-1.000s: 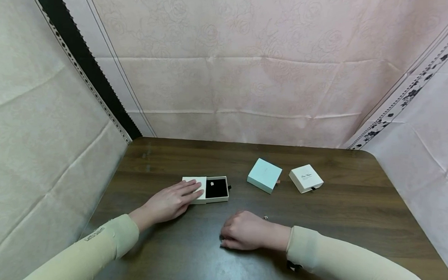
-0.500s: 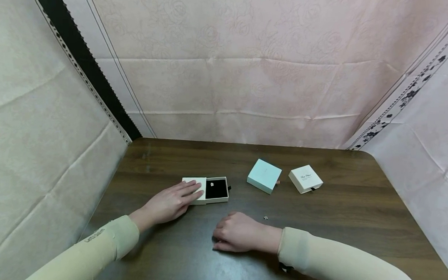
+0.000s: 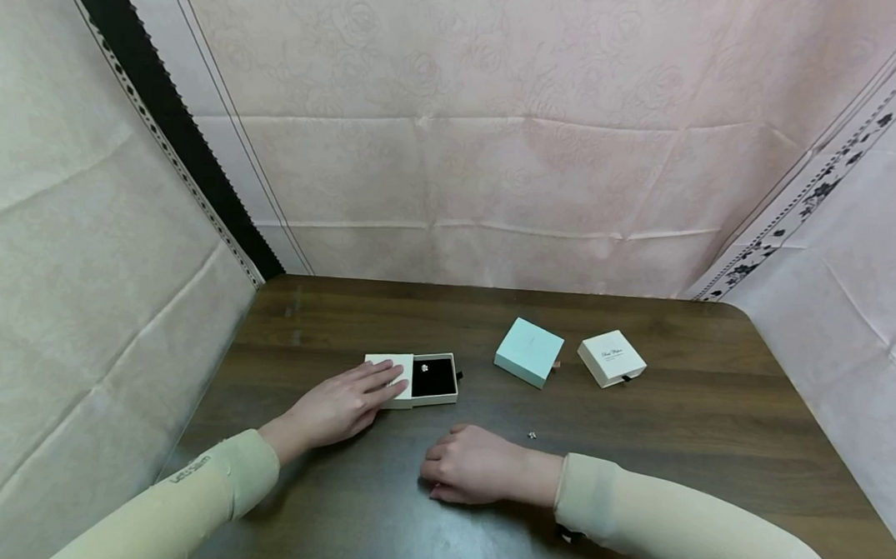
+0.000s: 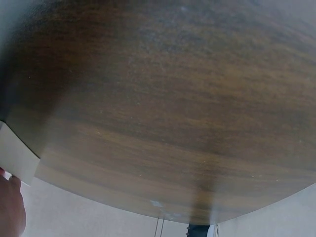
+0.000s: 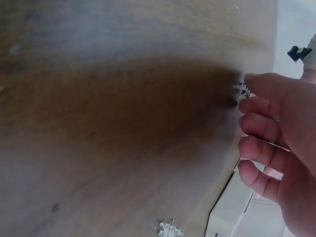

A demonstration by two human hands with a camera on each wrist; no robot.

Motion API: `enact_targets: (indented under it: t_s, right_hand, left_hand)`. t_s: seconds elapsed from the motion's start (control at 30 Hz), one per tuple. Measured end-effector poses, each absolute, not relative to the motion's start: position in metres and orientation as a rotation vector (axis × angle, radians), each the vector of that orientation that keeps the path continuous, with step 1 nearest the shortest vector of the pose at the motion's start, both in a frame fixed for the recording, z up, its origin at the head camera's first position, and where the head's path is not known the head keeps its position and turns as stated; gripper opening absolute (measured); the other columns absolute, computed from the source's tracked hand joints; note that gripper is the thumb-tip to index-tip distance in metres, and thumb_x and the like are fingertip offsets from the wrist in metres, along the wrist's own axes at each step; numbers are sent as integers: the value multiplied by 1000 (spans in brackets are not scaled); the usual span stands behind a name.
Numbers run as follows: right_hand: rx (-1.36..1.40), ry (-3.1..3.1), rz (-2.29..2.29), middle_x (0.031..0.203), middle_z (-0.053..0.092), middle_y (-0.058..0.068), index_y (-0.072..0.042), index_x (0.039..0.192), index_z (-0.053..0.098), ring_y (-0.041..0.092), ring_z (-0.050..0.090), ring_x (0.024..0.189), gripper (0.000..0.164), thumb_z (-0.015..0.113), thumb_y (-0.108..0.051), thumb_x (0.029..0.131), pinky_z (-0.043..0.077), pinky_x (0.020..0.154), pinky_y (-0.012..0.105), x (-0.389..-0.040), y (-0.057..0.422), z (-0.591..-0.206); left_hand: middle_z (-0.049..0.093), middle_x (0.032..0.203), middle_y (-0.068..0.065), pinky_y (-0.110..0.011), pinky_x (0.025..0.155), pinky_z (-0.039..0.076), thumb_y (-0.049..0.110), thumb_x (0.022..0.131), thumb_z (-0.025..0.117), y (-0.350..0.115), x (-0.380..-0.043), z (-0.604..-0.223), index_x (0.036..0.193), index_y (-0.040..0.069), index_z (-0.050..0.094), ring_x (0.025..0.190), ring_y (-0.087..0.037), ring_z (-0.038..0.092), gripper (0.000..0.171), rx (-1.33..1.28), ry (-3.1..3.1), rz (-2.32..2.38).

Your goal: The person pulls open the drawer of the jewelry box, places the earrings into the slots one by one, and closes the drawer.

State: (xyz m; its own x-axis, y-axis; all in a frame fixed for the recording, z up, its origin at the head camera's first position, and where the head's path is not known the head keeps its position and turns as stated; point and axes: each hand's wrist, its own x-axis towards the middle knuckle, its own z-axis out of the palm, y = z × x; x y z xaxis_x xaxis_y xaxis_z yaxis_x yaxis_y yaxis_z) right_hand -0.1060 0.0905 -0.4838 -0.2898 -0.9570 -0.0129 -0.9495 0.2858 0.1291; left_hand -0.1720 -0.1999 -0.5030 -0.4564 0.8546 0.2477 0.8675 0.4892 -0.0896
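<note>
My left hand rests with extended fingers on the sleeve of a white jewelry box. The box's drawer is pulled partway out to the right. A small silvery stud earring sits on the drawer's black pad. In front of the box, just above the table, my right hand pinches a tiny silvery stud earring between thumb and index finger; the head view hides it. A similar small silvery piece lies on the table behind my right wrist. The left wrist view shows only the box's edge.
A light-blue box and a smaller white lettered box stand closed toward the back right. The brown wooden table has pale cloth hanging behind it and at both sides.
My right hand has moved slightly left over the table, bringing the loose silvery piece behind the wrist into fuller view. My left hand and the box have stayed in place.
</note>
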Motion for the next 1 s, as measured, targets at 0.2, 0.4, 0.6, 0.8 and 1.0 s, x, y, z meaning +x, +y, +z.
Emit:
enact_targets:
  t_s: [0.2,0.4,0.6,0.8,1.0]
  right_hand:
    - [1842,-2454,-142,98,73,-14,-25,102,74,4,71,95,6,75,-31,101,55,80,27,-106,95,-481]
    - [1808,-2464,-154,103,75,-13,-23,103,75,5,72,99,8,74,-31,102,58,90,28,-108,98,-482]
    - [1775,-2503,-160,105,77,-12,-22,104,75,6,73,101,9,74,-31,103,58,92,28,-111,104,-482]
    - [1751,-2527,-116,103,76,-10,-20,104,74,6,72,98,11,74,-31,103,58,88,28,-116,111,-483]
    - [1716,-2516,-127,99,74,-10,-21,100,73,7,72,96,11,75,-32,102,58,84,30,-118,117,-484]
  left_hand:
    - [56,157,-18,-51,116,48,14,94,82,-200,-173,-504,151,7,61,145,-34,55,62,-1475,-2461,-97]
    - [54,159,-17,-50,118,46,15,96,80,-200,-172,-502,153,7,58,147,-34,53,62,-1475,-2485,-77]
    - [55,158,-17,-51,117,47,15,95,82,-200,-173,-504,153,7,59,146,-34,54,63,-1475,-2474,-80]
    - [55,158,-18,-51,118,46,15,96,80,-200,-173,-503,153,7,59,147,-34,52,61,-1479,-2484,-87]
    - [54,158,-18,-51,117,46,14,95,81,-200,-173,-503,153,7,59,147,-34,52,62,-1477,-2495,-92]
